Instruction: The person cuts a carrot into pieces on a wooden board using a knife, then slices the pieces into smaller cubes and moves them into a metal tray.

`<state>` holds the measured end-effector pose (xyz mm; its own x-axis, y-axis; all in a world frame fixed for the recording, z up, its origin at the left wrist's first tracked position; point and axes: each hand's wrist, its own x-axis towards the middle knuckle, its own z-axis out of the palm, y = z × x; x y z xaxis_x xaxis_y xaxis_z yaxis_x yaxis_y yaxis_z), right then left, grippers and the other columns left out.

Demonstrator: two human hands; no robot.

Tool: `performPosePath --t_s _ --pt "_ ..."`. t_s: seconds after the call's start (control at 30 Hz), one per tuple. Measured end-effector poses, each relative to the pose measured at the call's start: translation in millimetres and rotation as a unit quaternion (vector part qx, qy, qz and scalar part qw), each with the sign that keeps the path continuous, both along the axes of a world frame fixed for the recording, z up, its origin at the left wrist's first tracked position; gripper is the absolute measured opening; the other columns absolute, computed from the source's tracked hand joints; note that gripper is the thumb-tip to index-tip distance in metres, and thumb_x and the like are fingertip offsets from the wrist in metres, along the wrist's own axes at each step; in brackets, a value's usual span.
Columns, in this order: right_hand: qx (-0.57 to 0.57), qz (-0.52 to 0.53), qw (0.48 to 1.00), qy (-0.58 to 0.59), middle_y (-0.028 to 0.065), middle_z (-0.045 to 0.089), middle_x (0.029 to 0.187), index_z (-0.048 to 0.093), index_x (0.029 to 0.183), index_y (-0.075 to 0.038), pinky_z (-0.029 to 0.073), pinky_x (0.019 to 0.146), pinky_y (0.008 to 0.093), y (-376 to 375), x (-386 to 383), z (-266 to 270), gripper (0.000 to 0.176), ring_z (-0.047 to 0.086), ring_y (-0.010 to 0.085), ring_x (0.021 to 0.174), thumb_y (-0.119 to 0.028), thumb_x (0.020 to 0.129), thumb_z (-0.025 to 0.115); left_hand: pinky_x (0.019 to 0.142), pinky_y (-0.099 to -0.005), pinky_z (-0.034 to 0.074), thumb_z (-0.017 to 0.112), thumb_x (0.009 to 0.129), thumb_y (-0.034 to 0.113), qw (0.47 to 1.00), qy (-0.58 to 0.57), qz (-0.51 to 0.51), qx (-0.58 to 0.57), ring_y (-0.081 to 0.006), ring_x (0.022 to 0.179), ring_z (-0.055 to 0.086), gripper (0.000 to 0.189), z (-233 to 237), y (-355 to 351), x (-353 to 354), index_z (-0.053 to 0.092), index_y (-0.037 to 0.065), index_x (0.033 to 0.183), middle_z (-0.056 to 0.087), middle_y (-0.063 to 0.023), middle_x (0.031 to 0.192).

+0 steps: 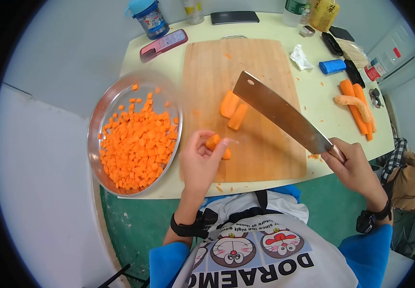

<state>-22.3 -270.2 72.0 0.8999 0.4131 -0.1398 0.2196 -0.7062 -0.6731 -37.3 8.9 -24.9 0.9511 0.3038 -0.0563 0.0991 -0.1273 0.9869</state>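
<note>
My right hand (349, 165) is wrapped round the handle of a cleaver (284, 113), whose broad blade is raised over the right half of the wooden cutting board (265, 165). Over the board's lower left, my left hand (200, 156) grips a carrot piece (213, 141) between thumb and fingers. Another orange piece (226, 153) shows just beyond the thumb. Two larger carrot chunks (229, 104) lie side by side at the board's middle, close to the blade's tip. Left of the board, a round metal tray (92, 144) holds a heap of diced carrot (138, 146).
Whole carrots (356, 105) lie at the table's right. A crumpled tissue (301, 57) and a blue roll (332, 66) are nearer the board. Along the back stand a blue-lidded bottle (152, 21), other bottles, and phones, one in a pink case (164, 45).
</note>
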Motion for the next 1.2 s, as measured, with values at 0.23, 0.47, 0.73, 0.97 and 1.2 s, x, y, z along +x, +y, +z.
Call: performPosePath --t_s 0.23,0.47,0.73,0.97,1.2 --pt "-0.014 0.018 1.0 0.011 0.0108 0.045 0.05 0.055 0.094 0.002 0.033 0.041 0.0303 5.8 0.5 -0.8 0.015 0.043 0.0189 0.039 -0.01 0.086 0.057 0.05 -0.0228 0.046 0.071 0.077 0.018 0.992 0.094 -0.035 0.071 -0.0113 0.052 0.058 0.03 -2.3 19.3 -1.1 0.059 -0.004 0.093 0.06 -0.0108 0.083" --pt "-0.024 0.04 0.999 0.013 0.0103 0.044 0.049 0.055 0.093 0.002 0.033 0.041 0.03 14.0 3.3 1.9 0.014 0.043 0.019 0.038 -0.01 0.086 0.056 0.056 -0.0192 0.045 0.072 0.074 0.01 0.945 -0.009 -0.105 0.309 -0.0061 0.062 0.053 0.029 7.5 20.7 -11.8 0.059 -0.002 0.097 0.056 -0.0057 0.085" --pt "-0.039 0.037 0.998 0.026 0.0093 0.043 0.049 0.055 0.092 0.001 0.033 0.042 0.0295 17.1 3.9 2.5 0.012 0.043 0.0176 0.039 -0.01 0.086 0.056 0.057 -0.0201 0.048 0.075 0.07 0.008 0.978 -0.063 -0.037 0.197 -0.0091 0.07 0.055 0.025 7.5 19.6 -0.6 0.062 0.0 0.09 0.053 -0.0048 0.089" --pt "-0.025 0.032 0.999 0.024 0.0092 0.042 0.049 0.055 0.092 0.001 0.032 0.042 0.0296 18.0 0.8 4.5 0.012 0.042 0.0164 0.039 -0.01 0.086 0.056 0.058 -0.024 0.05 0.072 0.072 0.009 0.981 -0.089 -0.067 0.16 -0.0144 0.07 0.059 0.027 4.1 20.9 1.3 0.061 0.002 0.096 0.054 -0.0073 0.084" --pt "-0.031 0.001 0.999 0.017 0.0066 0.038 0.05 0.055 0.087 0.002 0.03 0.043 0.0284 15.6 0.4 6.4 0.011 0.035 0.0134 0.043 -0.009 0.086 0.056 0.065 -0.0332 0.047 0.07 0.074 0.015 0.978 0.015 -0.028 0.206 -0.0231 0.08 0.058 0.031 2.3 18.3 -3.3 0.059 0.002 0.1 0.059 -0.0109 0.083"
